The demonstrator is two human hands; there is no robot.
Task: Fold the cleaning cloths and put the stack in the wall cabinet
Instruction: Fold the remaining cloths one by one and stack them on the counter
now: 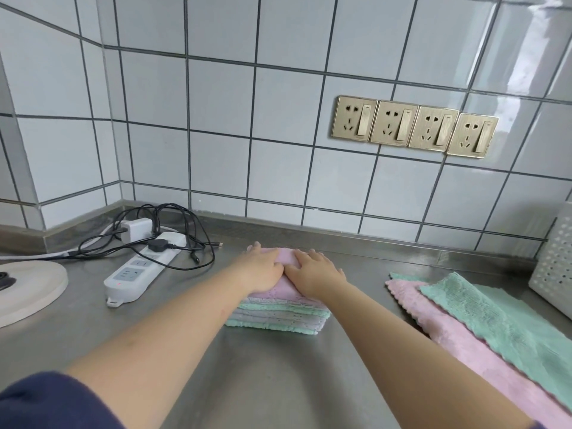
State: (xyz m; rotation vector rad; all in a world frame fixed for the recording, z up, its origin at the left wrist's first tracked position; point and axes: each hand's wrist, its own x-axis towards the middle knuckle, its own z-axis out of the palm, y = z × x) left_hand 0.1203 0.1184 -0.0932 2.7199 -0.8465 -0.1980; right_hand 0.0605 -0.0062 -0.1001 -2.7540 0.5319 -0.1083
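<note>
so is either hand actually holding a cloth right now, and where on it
Neither grips one. The left hand and right hand press flat on the top pink cloth of the folded stack.

Two hands, the left hand (263, 267) and the right hand (315, 269), are in view, along with one stack of folded cloths (278, 314) and three unfolded cloths (483, 323) lying overlapped on the worktop (263, 382). The wall carries four brass sockets (414, 126). There is one white power strip (140, 267), one white charger (137, 229), one round board (31, 289) and one perforated white basket (554, 267).
</note>
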